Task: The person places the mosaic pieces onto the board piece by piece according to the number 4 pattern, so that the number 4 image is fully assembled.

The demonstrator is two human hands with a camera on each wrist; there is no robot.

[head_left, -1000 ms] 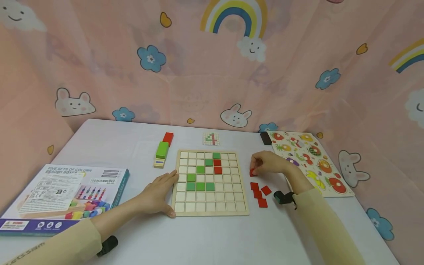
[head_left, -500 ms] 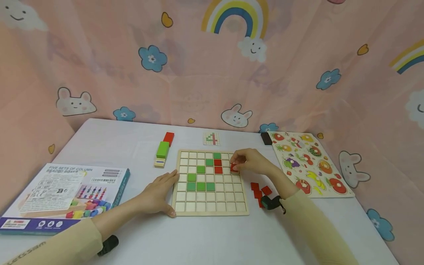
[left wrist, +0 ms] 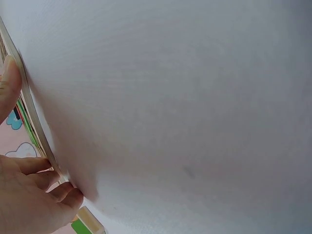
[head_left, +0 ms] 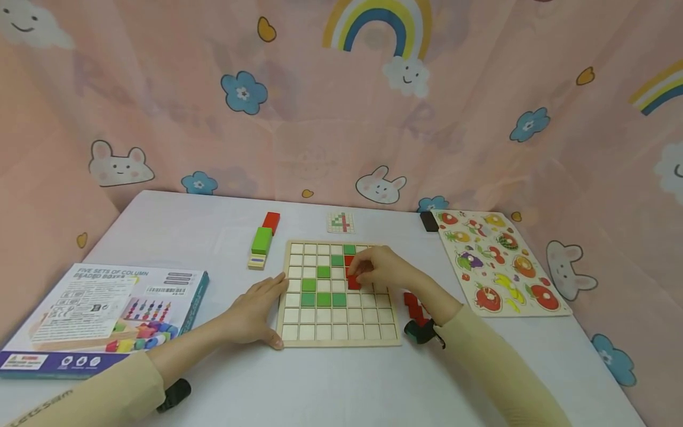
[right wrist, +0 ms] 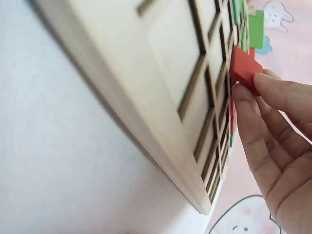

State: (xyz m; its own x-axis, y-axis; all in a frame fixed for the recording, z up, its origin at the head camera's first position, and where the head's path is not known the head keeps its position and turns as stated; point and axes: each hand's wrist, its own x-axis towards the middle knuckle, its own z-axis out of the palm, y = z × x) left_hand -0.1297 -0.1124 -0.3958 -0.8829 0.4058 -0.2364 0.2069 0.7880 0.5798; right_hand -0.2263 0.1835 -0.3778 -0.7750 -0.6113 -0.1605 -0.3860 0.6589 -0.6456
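A wooden grid board [head_left: 341,343] lies on the white table, with several green tiles [head_left: 323,299] set in its cells. My left hand [head_left: 255,312] rests along the board's left edge, fingers extended and thumb at the near corner; the left wrist view shows the fingertips [left wrist: 72,197] against that edge. Between thumb and fingers my right hand [head_left: 381,268] pinches a red square tile [right wrist: 245,69]. That tile is tilted over the cells, just below a red tile [head_left: 349,260] set in the board. My right fingers partly cover the right columns.
Several loose red tiles [head_left: 412,307] lie right of the board, partly behind my right wrist. A pattern card [head_left: 340,223] and stacked red and green tiles [head_left: 261,241] are beyond it. A boxed toy [head_left: 107,320] stands left, a fruit puzzle board [head_left: 482,255] right.
My right hand has carried the red tile leftward from beside the board to over the column with red tiles. The left hand has stayed at the board's edge.
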